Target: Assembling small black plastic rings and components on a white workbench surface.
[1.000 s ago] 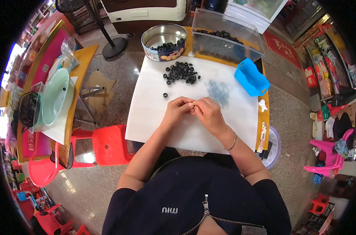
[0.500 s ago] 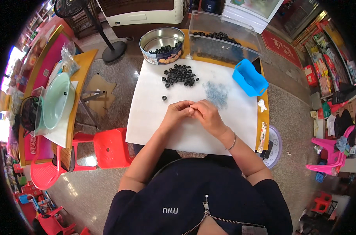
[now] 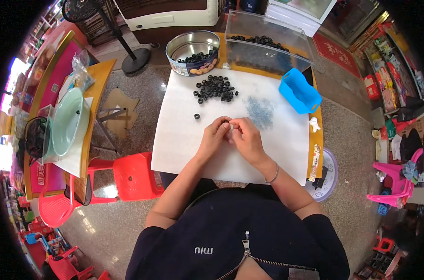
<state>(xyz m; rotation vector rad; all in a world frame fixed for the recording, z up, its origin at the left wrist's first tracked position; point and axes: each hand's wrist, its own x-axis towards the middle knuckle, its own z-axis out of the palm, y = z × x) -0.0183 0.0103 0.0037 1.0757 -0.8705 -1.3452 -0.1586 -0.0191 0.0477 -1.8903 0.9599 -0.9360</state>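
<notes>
Covering most of the yellow table (image 3: 317,136), a white sheet (image 3: 184,147) lies under the work. Beyond it stands a clear box (image 3: 249,52), then to its left a round tin (image 3: 194,69), both with black pieces inside; a blue basket (image 3: 309,105) sits at the right. The left hand (image 3: 214,136) and right hand (image 3: 247,138) meet above the sheet, fingertips pinched close; I can't tell what they hold. Farther off are a heap of black rings (image 3: 215,88), some bluish bits (image 3: 260,113) and one lone ring (image 3: 195,116).

Parts pile (image 3: 215,88) on sheet (image 3: 179,144), tin (image 3: 184,66) behind pile, basket (image 3: 293,95) to right, stool (image 3: 135,175) left
</notes>
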